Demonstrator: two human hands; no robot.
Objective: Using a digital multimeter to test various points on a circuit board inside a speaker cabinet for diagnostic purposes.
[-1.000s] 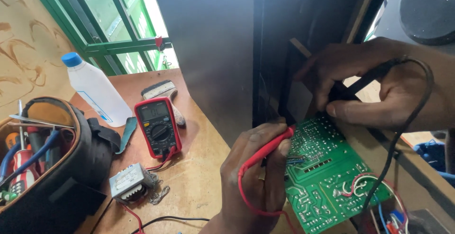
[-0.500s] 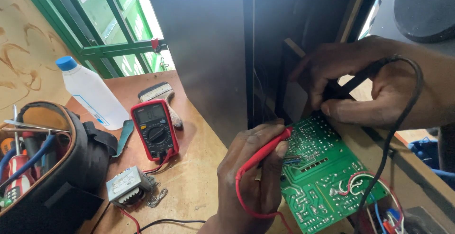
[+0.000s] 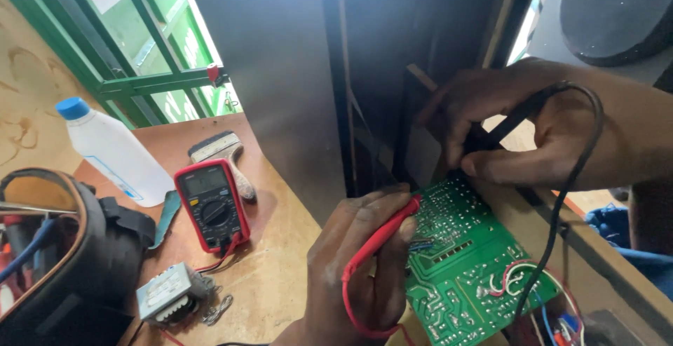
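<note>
My left hand (image 3: 364,262) grips a red test probe (image 3: 378,237), its tip touching the solder side of a green circuit board (image 3: 470,262) at lower right. Above the board, my right hand (image 3: 519,129) pinches a black test probe (image 3: 508,125) against the board's top edge; its black lead (image 3: 568,199) loops down past the board. The board leans against a dark upright cabinet (image 3: 364,79). A red multimeter (image 3: 210,206) lies on the wooden table (image 3: 273,262) to the left, its leads running toward my hands.
A white plastic bottle with a blue cap (image 3: 112,150) and a paintbrush (image 3: 221,153) lie behind the meter. A small transformer (image 3: 168,293) sits near a black tool bag (image 3: 63,262) at lower left. A green window frame (image 3: 140,44) is behind; coloured wires (image 3: 561,318) hang under the board.
The view has shifted slightly up and left. Both hands keep their probes on the board, with hardly any movement.
</note>
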